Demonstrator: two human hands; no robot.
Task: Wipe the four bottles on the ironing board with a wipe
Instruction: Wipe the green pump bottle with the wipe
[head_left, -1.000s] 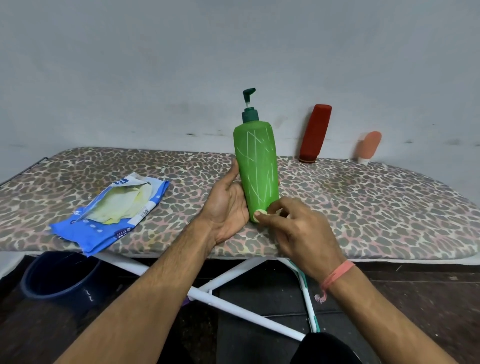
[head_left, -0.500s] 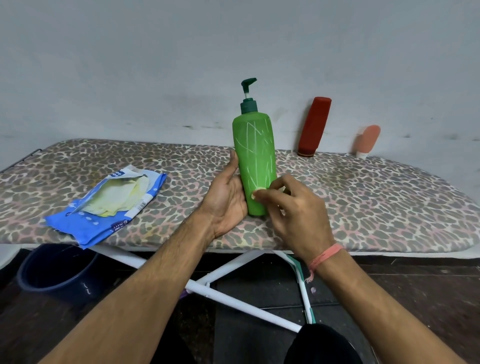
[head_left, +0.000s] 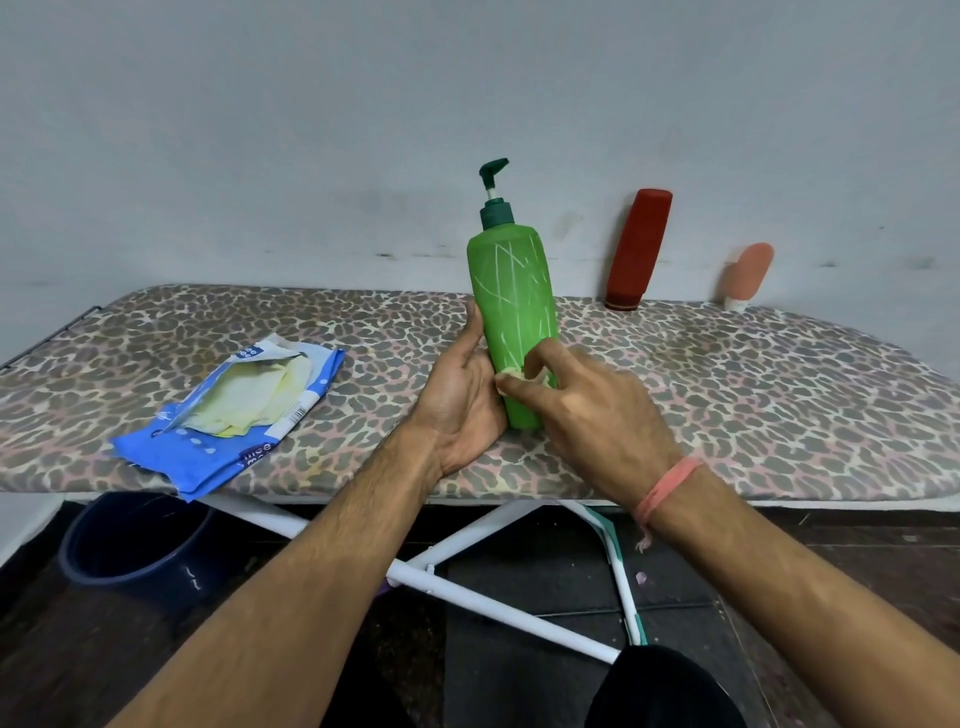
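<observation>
Your right hand (head_left: 587, 410) is pinching a small yellowish wipe (head_left: 514, 373) against the green pump bottle (head_left: 514, 322), now higher up its side than a second ago. Your left hand (head_left: 460, 395) is gripping the bottle, upright at the ironing board's (head_left: 779, 415) centre. At nine o'clock, the blue wipe packet (head_left: 228, 410) is showing unreadable print. At two o'clock, a red bottle (head_left: 638, 249) and a peach bottle (head_left: 748, 275) are leaning against the wall.

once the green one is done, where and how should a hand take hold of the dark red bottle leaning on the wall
Grip the dark red plastic bottle round its mid-body, coming from the front. It stands cap-down and tilted, its top end resting against the grey wall, so the back is blocked. The front and both flanks look open, and the body seems slim enough for one hand to wrap.
</observation>
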